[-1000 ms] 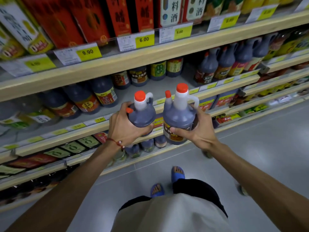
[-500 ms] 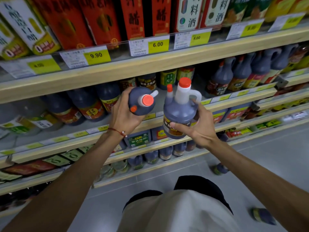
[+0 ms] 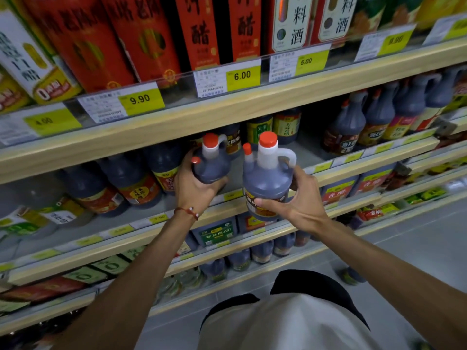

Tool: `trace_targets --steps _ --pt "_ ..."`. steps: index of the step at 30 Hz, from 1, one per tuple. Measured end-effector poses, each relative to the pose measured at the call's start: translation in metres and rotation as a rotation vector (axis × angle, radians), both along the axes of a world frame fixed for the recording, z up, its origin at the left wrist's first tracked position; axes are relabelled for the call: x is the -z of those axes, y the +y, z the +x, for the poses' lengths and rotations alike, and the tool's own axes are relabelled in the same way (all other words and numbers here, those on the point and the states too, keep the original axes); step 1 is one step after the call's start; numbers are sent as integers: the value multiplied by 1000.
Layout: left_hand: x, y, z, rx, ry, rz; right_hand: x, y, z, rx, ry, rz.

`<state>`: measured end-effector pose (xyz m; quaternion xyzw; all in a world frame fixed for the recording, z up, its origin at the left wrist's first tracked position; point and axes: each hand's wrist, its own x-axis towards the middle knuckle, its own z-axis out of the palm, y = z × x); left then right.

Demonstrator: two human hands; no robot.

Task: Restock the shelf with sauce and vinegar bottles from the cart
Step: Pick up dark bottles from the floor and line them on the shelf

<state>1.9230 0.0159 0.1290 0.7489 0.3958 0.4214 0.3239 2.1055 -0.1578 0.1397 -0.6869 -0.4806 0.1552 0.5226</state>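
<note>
I hold two dark vinegar jugs with orange caps and white handled necks. My left hand (image 3: 195, 189) grips the left jug (image 3: 211, 165) from below, upright, just over the front of the second shelf (image 3: 336, 161). My right hand (image 3: 294, 203) grips the right jug (image 3: 266, 183) round its lower body, in front of that shelf's edge. The two jugs are close together but apart. The cart is out of view.
Dark bottles (image 3: 131, 183) stand to the left on the second shelf, and handled jugs (image 3: 374, 120) to the right. Red boxed vinegar (image 3: 151, 36) fills the top shelf above yellow price tags (image 3: 242, 77). Lower shelves hold more bottles (image 3: 260, 251). A bottle (image 3: 352, 275) lies on the floor.
The left jug has gone from tilted toward me to upright and moved in over the shelf. The right jug has moved slightly closer to the shelf edge.
</note>
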Motion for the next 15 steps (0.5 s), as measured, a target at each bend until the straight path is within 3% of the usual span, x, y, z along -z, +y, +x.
trace_targets --steps 9,15 --pt "1 32 12 46 -43 -265 -2 -1 0 28 20 -22" --pt "1 28 12 37 -84 -321 -4 -10 -5 36 54 -43"
